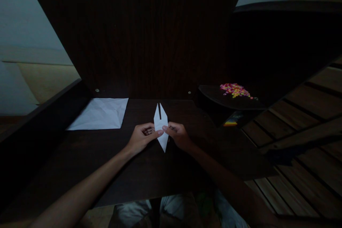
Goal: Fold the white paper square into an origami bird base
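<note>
A folded white paper (161, 123) is held upright-pointing between both hands above the dark desk. Its far end splits into two narrow points with a slit between them, and its near end tapers to a single point. My left hand (144, 135) grips its left edge, thumb lying on top and fingers curled behind. On the right edge, my right hand (178, 134) pinches it the same way, its thumb close to the left thumb. The fingers behind the paper are partly hidden.
White creased paper sheets (103, 114) lie on the desk (128, 181) at the back left. Small pink, red and yellow pieces (235, 90) are heaped on a curved shelf (211, 94) at right. Colourful items (232, 120) sit beneath it. A low side board (40, 114) borders the left.
</note>
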Demonstrator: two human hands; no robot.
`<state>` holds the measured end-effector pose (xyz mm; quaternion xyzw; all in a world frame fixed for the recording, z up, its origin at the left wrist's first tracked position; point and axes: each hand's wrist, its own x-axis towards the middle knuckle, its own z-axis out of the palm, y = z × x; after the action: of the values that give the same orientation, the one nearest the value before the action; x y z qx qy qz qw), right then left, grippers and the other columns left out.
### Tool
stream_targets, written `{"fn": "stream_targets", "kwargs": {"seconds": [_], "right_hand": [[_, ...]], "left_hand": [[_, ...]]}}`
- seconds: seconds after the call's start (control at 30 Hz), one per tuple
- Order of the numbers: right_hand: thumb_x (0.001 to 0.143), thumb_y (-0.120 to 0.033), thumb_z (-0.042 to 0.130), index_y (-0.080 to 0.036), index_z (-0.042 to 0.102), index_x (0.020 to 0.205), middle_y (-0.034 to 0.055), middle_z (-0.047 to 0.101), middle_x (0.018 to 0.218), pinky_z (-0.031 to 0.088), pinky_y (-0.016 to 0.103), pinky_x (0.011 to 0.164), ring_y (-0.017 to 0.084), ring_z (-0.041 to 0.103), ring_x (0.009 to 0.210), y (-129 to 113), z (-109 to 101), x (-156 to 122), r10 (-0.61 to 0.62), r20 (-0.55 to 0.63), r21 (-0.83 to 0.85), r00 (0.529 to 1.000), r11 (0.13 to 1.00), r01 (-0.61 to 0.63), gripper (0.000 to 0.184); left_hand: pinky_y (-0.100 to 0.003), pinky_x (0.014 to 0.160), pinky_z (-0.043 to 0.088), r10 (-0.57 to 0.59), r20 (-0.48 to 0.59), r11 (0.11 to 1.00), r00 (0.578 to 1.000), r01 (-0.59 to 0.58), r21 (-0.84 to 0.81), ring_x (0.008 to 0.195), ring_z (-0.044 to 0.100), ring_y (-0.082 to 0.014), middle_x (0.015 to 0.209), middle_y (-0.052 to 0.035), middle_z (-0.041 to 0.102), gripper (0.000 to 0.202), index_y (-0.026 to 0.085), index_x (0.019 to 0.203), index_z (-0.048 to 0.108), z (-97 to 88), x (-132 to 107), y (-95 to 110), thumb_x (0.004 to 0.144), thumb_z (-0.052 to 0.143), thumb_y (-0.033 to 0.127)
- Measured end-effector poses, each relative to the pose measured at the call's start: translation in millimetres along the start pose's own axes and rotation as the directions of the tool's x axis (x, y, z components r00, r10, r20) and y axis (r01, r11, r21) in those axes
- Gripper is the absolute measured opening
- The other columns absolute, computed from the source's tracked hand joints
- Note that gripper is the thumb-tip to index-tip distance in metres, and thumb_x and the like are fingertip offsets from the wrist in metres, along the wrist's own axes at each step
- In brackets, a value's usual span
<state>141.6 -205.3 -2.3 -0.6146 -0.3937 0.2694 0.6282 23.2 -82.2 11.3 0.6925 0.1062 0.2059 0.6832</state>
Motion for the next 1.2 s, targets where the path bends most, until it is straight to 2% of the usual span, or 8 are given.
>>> {"fn": "stream_targets", "kwargs": {"seconds": [0.1,0.37,0.5,0.63,0.83,0.97,1.03,1.2], "right_hand": [[0.078,-0.046,0.06,-0.017,0.055,0.062,-0.0037,0.053,0.051,0.035,0.021,0.043,0.008,0.046,0.044,1,-2,0,-0.004,0.009,-0.021,1.0,1.0,0.004,0.034],[0.077,-0.051,0.061,-0.016,0.058,0.066,-0.0014,0.058,0.056,0.039,0.021,0.043,0.009,0.05,0.046,0,-1,3,0.036,0.053,0.023,0.998,0.999,-0.037,0.037],[0.072,-0.049,0.067,-0.014,0.062,0.075,-0.001,0.06,0.059,0.041,0.021,0.044,0.009,0.051,0.046,-1,-1,3,0.137,0.156,0.046,0.978,0.988,-0.146,0.036],[0.068,-0.046,0.071,-0.013,0.061,0.069,0.0,0.061,0.055,0.043,0.021,0.046,0.009,0.053,0.046,-3,0,1,0.192,0.25,0.015,0.949,0.979,-0.202,0.035],[0.069,-0.039,0.07,-0.013,0.061,0.068,-0.0012,0.06,0.053,0.04,0.02,0.042,0.009,0.051,0.042,0,1,0,0.154,0.204,0.025,0.967,0.986,-0.163,0.028],[0.074,-0.039,0.064,-0.015,0.061,0.072,-0.0028,0.058,0.055,0.038,0.019,0.04,0.008,0.049,0.041,3,0,1,0.089,0.118,0.063,0.989,0.993,-0.097,0.025],[0.076,-0.04,0.062,-0.016,0.061,0.072,-0.0026,0.058,0.057,0.038,0.019,0.039,0.008,0.049,0.042,4,-1,1,0.076,0.093,0.062,0.993,0.995,-0.082,0.024],[0.075,-0.038,0.062,-0.016,0.061,0.075,-0.0029,0.056,0.058,0.036,0.018,0.038,0.008,0.047,0.044,1,-1,-2,0.083,0.126,0.035,0.989,0.995,-0.088,0.022]], "left_hand": [[-0.023,0.058,0.046,-0.003,-0.002,0.999,1.0,0.003,-0.034,0.062,0.061,-0.0142,0.069,-0.0025,0.069,0.028,0.013,0.075,0.069,1.2,1,-2,0.065,0.078,0.038],[-0.024,0.057,0.046,0.005,-0.014,1.0,1.0,-0.004,0.018,0.058,0.06,-0.0142,0.062,-0.0019,0.067,0.03,0.013,0.071,0.069,-3.3,2,-7,0.073,0.071,0.043],[-0.023,0.058,0.045,0.0,-0.054,1.0,0.999,0.001,0.01,0.059,0.06,-0.0143,0.064,-0.0021,0.068,0.029,0.013,0.069,0.069,-3.8,3,-8,0.073,0.072,0.042],[-0.023,0.059,0.045,0.005,-0.088,1.0,0.996,-0.005,-0.003,0.06,0.06,-0.0143,0.064,-0.0008,0.067,0.028,0.014,0.068,0.066,-3.0,3,-8,0.073,0.071,0.04],[-0.025,0.063,0.045,-0.004,-0.07,1.0,0.998,0.002,-0.031,0.064,0.06,-0.0152,0.066,-0.0008,0.066,0.025,0.014,0.066,0.065,-4.2,3,-7,0.075,0.069,0.036],[-0.023,0.062,0.043,-0.002,-0.053,1.0,0.999,0.001,-0.024,0.062,0.058,-0.0138,0.065,-0.0001,0.065,0.022,0.014,0.066,0.066,-5.2,1,-9,0.074,0.07,0.034],[-0.024,0.06,0.043,-0.01,-0.017,1.0,1.0,0.01,-0.026,0.061,0.058,-0.0144,0.065,-0.0006,0.065,0.022,0.014,0.067,0.067,-5.1,1,-10,0.073,0.071,0.035],[-0.027,0.065,0.047,-0.053,0.105,0.995,0.993,0.061,-0.078,0.069,0.063,-0.019,0.076,-0.0038,0.07,0.024,0.013,0.082,0.07,-3.4,1,-12,0.073,0.068,0.035]]}}
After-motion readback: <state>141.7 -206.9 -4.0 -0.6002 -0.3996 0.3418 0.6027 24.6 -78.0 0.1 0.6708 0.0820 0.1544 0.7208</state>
